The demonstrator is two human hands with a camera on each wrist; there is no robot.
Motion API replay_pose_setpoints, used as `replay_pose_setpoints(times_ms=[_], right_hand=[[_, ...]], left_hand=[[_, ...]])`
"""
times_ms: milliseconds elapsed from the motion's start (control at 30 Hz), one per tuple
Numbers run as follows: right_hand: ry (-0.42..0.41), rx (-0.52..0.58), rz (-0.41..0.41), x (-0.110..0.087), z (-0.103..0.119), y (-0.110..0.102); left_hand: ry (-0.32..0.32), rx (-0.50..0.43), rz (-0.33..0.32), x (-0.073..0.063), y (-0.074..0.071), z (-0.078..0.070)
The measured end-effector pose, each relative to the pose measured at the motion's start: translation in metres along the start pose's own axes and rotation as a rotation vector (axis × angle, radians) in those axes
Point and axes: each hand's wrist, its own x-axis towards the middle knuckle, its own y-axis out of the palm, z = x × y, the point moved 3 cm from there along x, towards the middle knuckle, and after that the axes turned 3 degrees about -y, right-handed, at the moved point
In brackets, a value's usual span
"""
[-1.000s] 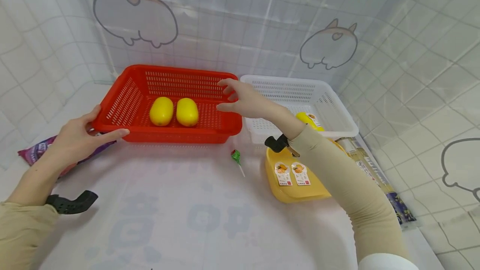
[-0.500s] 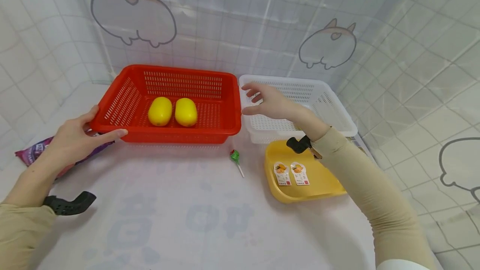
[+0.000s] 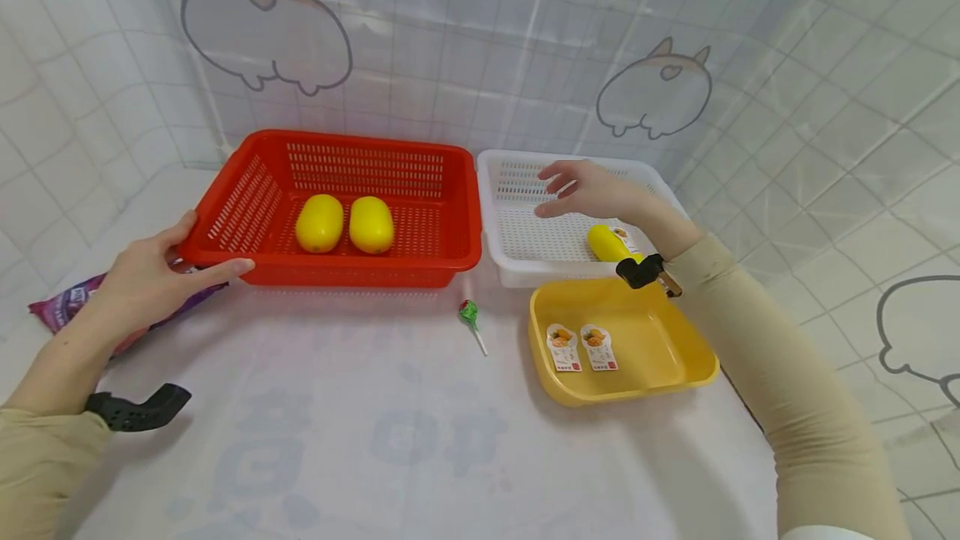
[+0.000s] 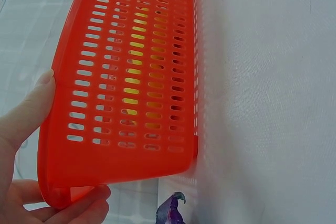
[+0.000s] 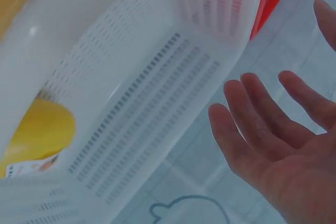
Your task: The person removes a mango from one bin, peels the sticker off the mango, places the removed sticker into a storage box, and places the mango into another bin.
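Observation:
My left hand grips the near left corner of the red plastic basket. Its thumb lies along the rim, and in the left wrist view its fingers curl beneath the rim. Two yellow oval fruits, a left one and a right one, lie side by side inside. Over the white basket hovers my right hand, holding nothing, its fingers loosely bent and apart. A yellow rounded item with a printed label rests in the white basket, partly behind my right wrist.
In front of the white basket stands a yellow tub with two printed cards in it. A green-wrapped lollipop lies on the table between the containers. Beneath my left wrist is a purple packet. Walls enclose the back and sides.
My right hand has moved right, from over the red basket's right end to above the white basket. The labelled yellow item shows again. My left hand keeps its grip on the red basket.

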Motion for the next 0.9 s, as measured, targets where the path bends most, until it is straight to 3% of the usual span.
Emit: replay_pose_setpoints(times_ms=[367, 900], right_hand=[[0.017, 0.074, 0.08, 0.0, -0.036, -0.019], [0.129, 0.229, 0.171, 0.002, -0.097, -0.038]], left_hand=[[0.012, -0.006, -0.006, -0.002, 0.0, 0.002], [-0.001, -0.026, -0.002, -0.003, 0.001, -0.004]])
